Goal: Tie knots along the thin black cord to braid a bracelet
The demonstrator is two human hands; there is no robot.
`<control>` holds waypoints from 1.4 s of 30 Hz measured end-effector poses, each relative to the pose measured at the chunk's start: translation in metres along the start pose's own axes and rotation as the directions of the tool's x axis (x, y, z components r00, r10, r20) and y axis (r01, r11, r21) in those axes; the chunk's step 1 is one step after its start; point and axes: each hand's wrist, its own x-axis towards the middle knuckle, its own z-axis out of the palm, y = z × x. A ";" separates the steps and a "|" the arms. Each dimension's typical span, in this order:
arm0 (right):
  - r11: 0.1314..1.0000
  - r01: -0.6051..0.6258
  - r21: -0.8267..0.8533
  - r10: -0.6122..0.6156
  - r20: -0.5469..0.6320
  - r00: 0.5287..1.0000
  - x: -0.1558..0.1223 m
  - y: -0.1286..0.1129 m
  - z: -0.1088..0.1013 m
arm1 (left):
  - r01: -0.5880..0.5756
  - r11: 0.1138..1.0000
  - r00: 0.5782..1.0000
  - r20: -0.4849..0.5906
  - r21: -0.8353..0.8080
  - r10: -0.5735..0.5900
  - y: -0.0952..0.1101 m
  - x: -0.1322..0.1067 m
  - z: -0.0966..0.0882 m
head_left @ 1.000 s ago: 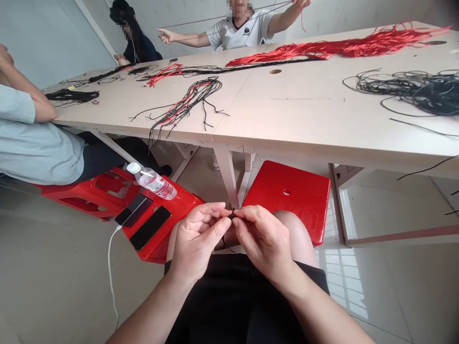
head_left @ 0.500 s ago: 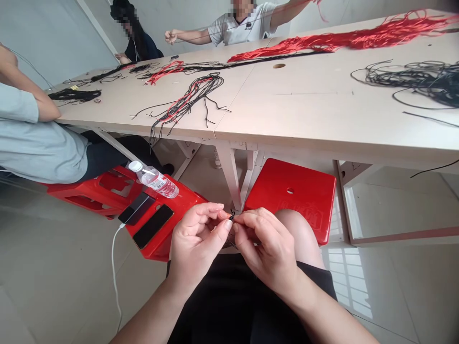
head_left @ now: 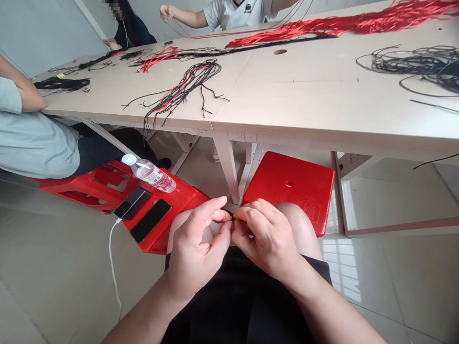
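Note:
Above my lap, my left hand (head_left: 201, 239) and my right hand (head_left: 265, 234) meet fingertip to fingertip. Both pinch a thin black cord (head_left: 232, 216), of which only a small dark bit shows between the fingers; the rest is hidden by my hands. Thumb and index finger of my left hand are closed at the cord, its other fingers curled. My right hand grips the cord from the other side, with its fingers bent inward. On the table lies a bundle of black cords with some red ones (head_left: 190, 86), several ends hanging over the edge.
A long pale table (head_left: 287, 107) spans the view, bearing red cords (head_left: 322, 28) and a black coil (head_left: 423, 67). Two red stools (head_left: 290, 167) stand before it; the left one holds a water bottle (head_left: 152, 174), a phone (head_left: 151, 220) and a cabled power bank (head_left: 132, 203). Other people sit around.
My fingertips have drawn closer together, and the small black loop that stood up between them shows less. Across the table, a person's hands have lowered with a red cord. The view has shifted slightly.

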 end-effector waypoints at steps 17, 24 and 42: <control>0.981 -0.075 0.181 0.084 -0.040 0.996 0.000 -0.003 -0.001 | -0.074 0.997 0.995 0.062 0.007 0.073 0.014 0.002 0.008; 0.998 -0.015 0.054 0.012 0.045 0.999 -0.001 0.002 -0.008 | -0.108 0.992 0.994 -0.018 0.066 0.109 0.002 -0.003 0.001; 0.987 -0.021 0.159 0.014 0.041 0.999 0.002 -0.001 -0.011 | -0.200 0.975 0.977 0.099 0.096 0.191 0.010 -0.006 0.003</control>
